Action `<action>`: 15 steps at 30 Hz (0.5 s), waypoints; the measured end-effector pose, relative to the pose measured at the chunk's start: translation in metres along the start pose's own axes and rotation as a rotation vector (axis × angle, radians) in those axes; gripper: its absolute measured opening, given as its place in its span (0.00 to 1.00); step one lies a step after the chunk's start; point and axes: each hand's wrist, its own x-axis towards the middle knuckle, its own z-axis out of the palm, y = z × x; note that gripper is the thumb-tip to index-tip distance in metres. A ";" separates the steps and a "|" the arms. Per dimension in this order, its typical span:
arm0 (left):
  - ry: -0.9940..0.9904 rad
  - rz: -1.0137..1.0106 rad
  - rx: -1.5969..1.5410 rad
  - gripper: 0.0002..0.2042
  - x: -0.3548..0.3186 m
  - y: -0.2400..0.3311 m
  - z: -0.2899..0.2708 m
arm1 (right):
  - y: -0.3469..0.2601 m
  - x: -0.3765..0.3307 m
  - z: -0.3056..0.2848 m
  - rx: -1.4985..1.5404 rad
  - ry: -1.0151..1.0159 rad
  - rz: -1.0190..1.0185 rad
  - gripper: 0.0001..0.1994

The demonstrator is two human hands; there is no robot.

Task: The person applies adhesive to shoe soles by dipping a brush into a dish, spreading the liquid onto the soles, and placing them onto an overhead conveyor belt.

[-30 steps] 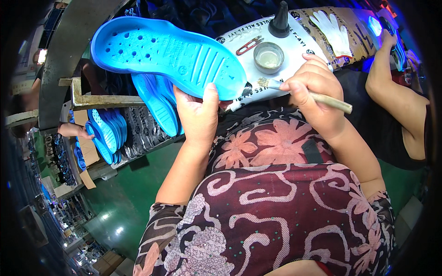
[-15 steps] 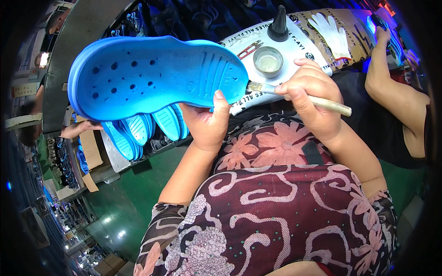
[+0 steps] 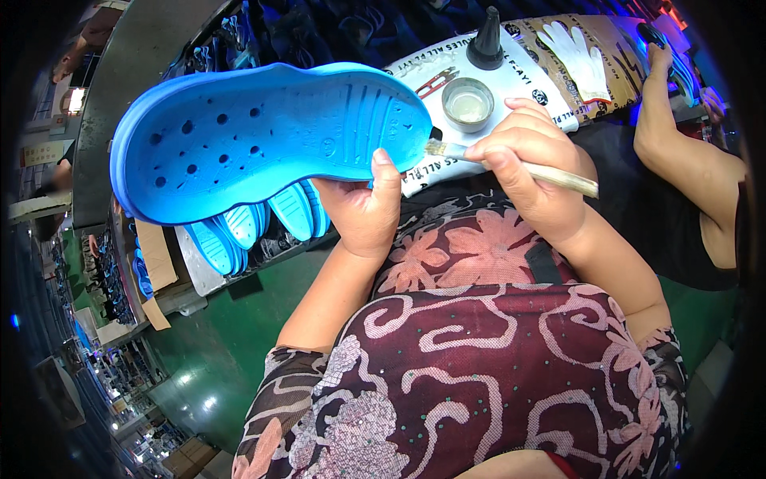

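Observation:
My left hand [image 3: 369,206] grips a large blue foam shoe sole [image 3: 279,136] by its near edge, thumb on top near the narrow end. Dark holes and raised ribs mark its upper face. In my right hand [image 3: 538,164] is a paintbrush [image 3: 558,179] with a pale wooden handle. Its bristles are at the rim of the sole's narrow end; whether they touch it I cannot tell. A small round cup [image 3: 467,105] of cloudy liquid stands just beyond my right hand.
A black cone-tipped bottle [image 3: 485,44], a red-handled cutter [image 3: 437,84] and a white glove [image 3: 576,60] lie on the paper-covered bench [image 3: 550,88]. More blue soles [image 3: 294,209] sit below mine. At the right is another person's arm [image 3: 678,132].
The sole has shifted slightly left and tilted, its wide end a little lower. My right hand and the brush have moved a little left.

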 end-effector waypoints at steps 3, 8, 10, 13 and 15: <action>-0.035 -0.056 -0.011 0.24 0.001 -0.006 -0.004 | -0.002 0.000 0.001 0.002 -0.023 0.029 0.09; 0.045 0.042 -0.006 0.26 0.003 -0.019 -0.005 | 0.000 0.000 -0.002 0.172 0.063 0.136 0.11; 0.028 -0.002 -0.027 0.26 0.001 -0.020 -0.005 | 0.003 0.001 0.001 0.149 0.101 0.086 0.11; -0.015 0.000 -0.001 0.25 0.000 -0.021 -0.006 | 0.005 -0.001 0.008 0.092 0.090 0.075 0.11; -0.010 0.014 -0.007 0.25 0.000 -0.022 -0.007 | 0.007 -0.002 0.008 0.065 0.080 0.101 0.12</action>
